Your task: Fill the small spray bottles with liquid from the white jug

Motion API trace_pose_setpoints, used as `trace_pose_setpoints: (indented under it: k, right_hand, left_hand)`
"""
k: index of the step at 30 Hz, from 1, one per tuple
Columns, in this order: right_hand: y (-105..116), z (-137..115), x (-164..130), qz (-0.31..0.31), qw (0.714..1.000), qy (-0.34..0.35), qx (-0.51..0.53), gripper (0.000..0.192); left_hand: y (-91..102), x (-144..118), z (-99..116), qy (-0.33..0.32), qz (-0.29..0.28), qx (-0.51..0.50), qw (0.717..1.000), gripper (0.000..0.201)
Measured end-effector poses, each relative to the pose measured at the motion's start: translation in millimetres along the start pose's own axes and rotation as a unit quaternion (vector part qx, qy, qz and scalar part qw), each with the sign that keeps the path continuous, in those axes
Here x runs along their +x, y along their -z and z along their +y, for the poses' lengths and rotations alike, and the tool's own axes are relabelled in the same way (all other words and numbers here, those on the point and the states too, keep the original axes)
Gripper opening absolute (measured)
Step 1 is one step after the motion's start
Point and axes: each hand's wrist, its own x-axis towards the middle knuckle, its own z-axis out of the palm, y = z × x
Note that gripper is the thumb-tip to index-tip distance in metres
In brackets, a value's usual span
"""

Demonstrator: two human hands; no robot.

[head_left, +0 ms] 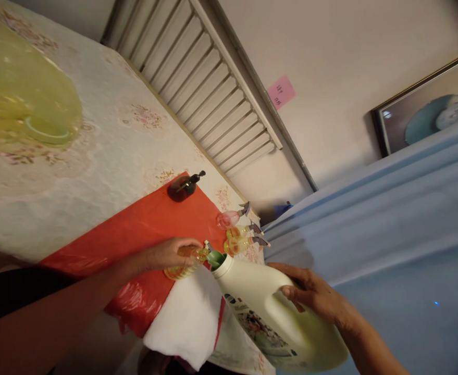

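The fingers of my left hand are closed around a small clear bottle of yellow liquid, holding it on the white cloth. The fingers of my right hand are wrapped around the handle side of a big cream jug, gripping it while it is tipped with its green spout right at the top of the small clear bottle; I cannot tell whether spout and bottle touch.

The white cloth lies under the small clear bottle and hangs over the near edge of the tabletop. Beside the cloth, on the side of my left arm, a red plastic sheet covers part of the tabletop. Beyond the small clear bottle stand three spray bottles in a close row, one pink and two yellowish. Farther across the red plastic sheet from the bottle is a dark pump bottle. Well away from it, at the far corner of the tabletop, sits a yellow translucent cover. Past the jug hangs blue fabric.
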Motion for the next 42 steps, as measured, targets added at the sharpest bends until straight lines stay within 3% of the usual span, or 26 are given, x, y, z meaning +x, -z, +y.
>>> trace_pose_setpoints:
  k: [19, 42]
  right_hand:
    - [0.0, -2.5, -0.1, -0.005, 1.0, 0.003, 0.0, 0.065]
    - [1.0, 3.5, -0.3, -0.007, 1.0, 0.004, 0.002, 0.066]
  left_hand:
    - [-0.7, -2.5, 10.3, 0.021, 0.003, -0.01, 1.0, 0.046]
    - [-0.3, -2.5, 6.3, 0.026, 0.004, -0.012, 1.0, 0.047]
